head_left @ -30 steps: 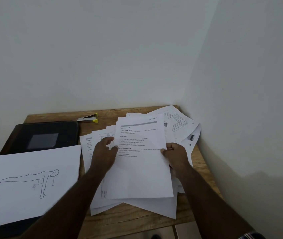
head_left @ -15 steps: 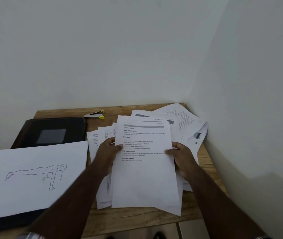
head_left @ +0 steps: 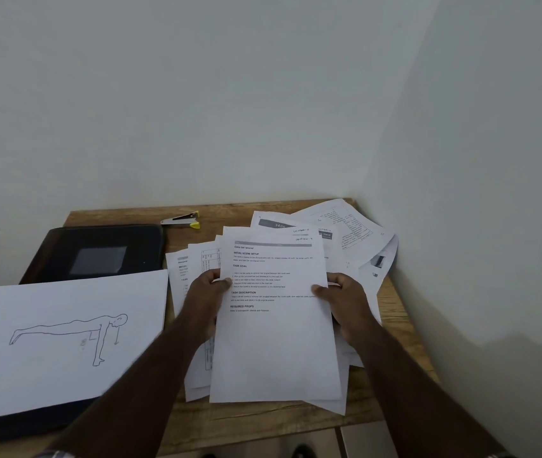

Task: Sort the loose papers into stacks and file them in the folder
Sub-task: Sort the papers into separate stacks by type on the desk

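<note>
Squared up further since a moment ago, the printed sheets point(head_left: 276, 325) sit gripped at both edges by left hand point(head_left: 205, 294) and right hand point(head_left: 345, 299) over the wooden table point(head_left: 401, 319).

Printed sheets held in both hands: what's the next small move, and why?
Probably square them up. The left hand and right hand grip the printed sheets by their side edges, and the corners underneath are fanned out over the loose pile on the desk.
</note>
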